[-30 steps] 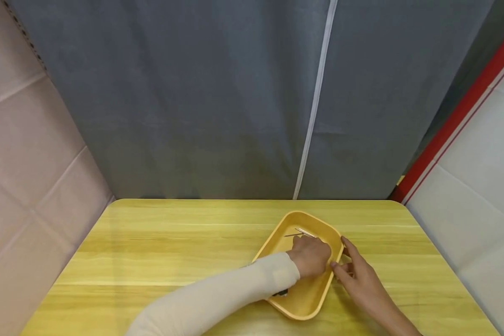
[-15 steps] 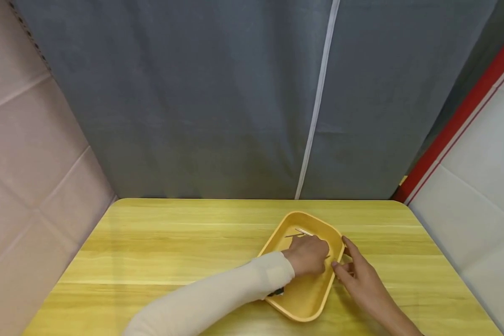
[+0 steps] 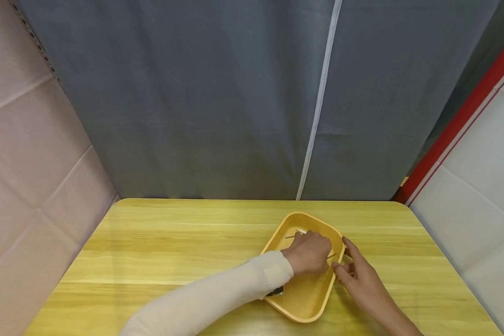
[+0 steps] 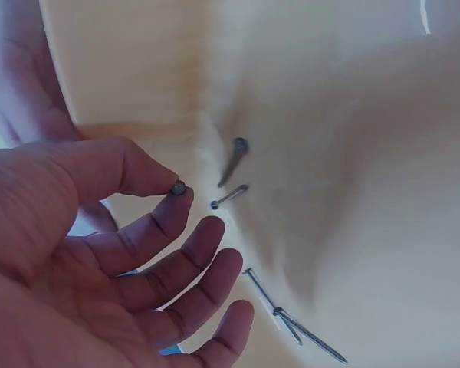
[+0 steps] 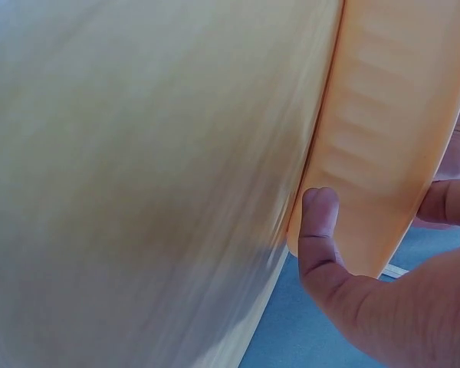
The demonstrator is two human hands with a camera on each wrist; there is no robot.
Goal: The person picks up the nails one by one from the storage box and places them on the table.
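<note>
Your yellow wooden table [image 3: 172, 252] carries a yellow rounded-rectangular plastic tray [image 3: 306, 305] toward its right side, nearer the front edge than the back, set at a slant to the table edges. The tray wall looks smooth and slightly glossy, with a rolled rim.

Your right hand [image 3: 359, 275] is at the tray's right rim: thumb [image 5: 318, 230] pressed on the outer wall in the right wrist view, other fingers curled around the rim. That view is mostly blurred tray wall, so the rest of the grip can't be read.

Your left hand [image 3: 311, 254], cream sleeve [image 3: 218, 298], sits inside the tray and covers most of the floor in the head view. In the left wrist view, its thumb and forefinger pinch one small grey steel nail [image 4: 178, 187]; only the round head shows, the shank is hidden by the fingers.

Loose grey steel nails [image 4: 231, 161] lie on the tray floor just beside those fingertips, more near the frame's bottom edge. Exact count unclear.
</note>
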